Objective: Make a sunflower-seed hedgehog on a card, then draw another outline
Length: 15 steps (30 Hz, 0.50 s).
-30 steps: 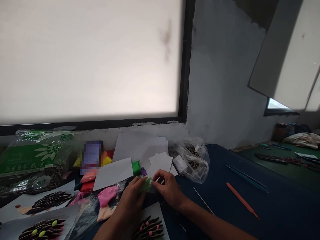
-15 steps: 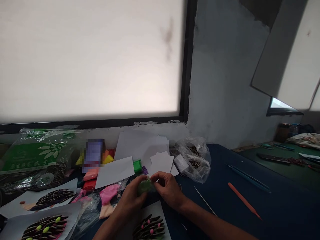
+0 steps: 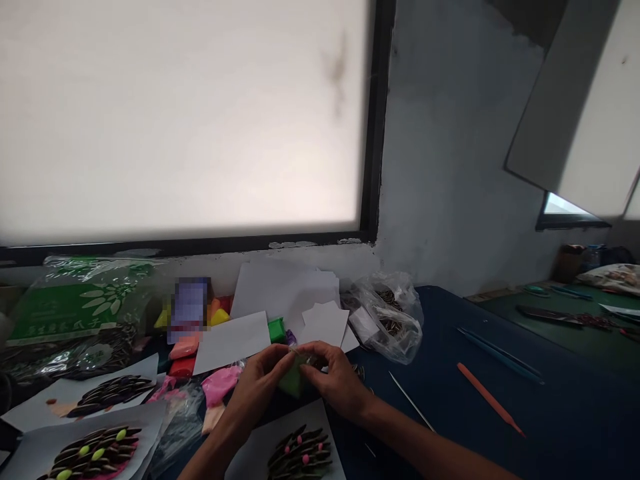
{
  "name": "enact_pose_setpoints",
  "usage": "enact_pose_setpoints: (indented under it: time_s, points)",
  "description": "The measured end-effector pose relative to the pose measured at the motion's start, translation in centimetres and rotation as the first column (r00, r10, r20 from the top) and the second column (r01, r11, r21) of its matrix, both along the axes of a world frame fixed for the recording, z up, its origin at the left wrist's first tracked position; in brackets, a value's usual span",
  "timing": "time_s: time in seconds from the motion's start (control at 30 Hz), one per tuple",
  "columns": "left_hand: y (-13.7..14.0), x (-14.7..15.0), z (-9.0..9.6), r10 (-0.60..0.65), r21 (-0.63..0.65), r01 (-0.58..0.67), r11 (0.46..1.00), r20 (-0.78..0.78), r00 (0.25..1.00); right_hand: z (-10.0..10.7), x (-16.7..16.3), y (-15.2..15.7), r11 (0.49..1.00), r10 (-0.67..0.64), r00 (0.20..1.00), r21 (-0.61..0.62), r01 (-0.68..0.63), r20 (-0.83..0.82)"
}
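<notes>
Between my two hands hangs a small green packet [image 3: 291,383], which looks like modelling clay in clear wrap. My left hand [image 3: 266,381] pinches its top edge from the left. My right hand [image 3: 334,381] grips the same edge from the right, thumb and forefinger close to the left fingertips. Just below lies a white card [image 3: 250,460] bearing a cluster of dark seeds [image 3: 300,455] dotted with pink bits. A green clay block [image 3: 276,330] sits beyond my left fingers.
Seed pictures on paper [image 3: 107,453] and a seed bag [image 3: 75,307] are at left. Pink clay [image 3: 220,385] and white sheets [image 3: 285,287] lie nearby. Rightward are a plastic bag of seeds [image 3: 390,320], a thin metal rod [image 3: 411,400], an orange tool [image 3: 490,399] and blue tweezers [image 3: 500,355].
My left hand has turned, its fingertips moving up to the packet's top edge beside the right ones. The green packet now hangs lower between the hands.
</notes>
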<state>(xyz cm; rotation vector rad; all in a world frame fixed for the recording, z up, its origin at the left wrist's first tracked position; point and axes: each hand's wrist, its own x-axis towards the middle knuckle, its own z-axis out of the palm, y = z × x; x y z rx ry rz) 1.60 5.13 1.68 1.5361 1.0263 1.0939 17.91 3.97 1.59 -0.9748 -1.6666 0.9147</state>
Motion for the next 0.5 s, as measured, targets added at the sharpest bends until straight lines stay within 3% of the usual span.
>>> enact_pose_setpoints:
  time_s: [0.27, 0.5]
  points:
    - [0.0, 0.22, 0.24, 0.053, -0.066, -0.051, 0.997, 0.035, 0.998, -0.28, 0.2, 0.36, 0.999, -0.007, 0.998, 0.053, 0.004, 0.056]
    - [0.07, 0.29, -0.24, 0.103, -0.021, -0.104, 0.994, -0.026, 0.994, -0.6, 0.37, 0.72, 0.999, 0.049, 0.992, 0.014, -0.051, 0.115]
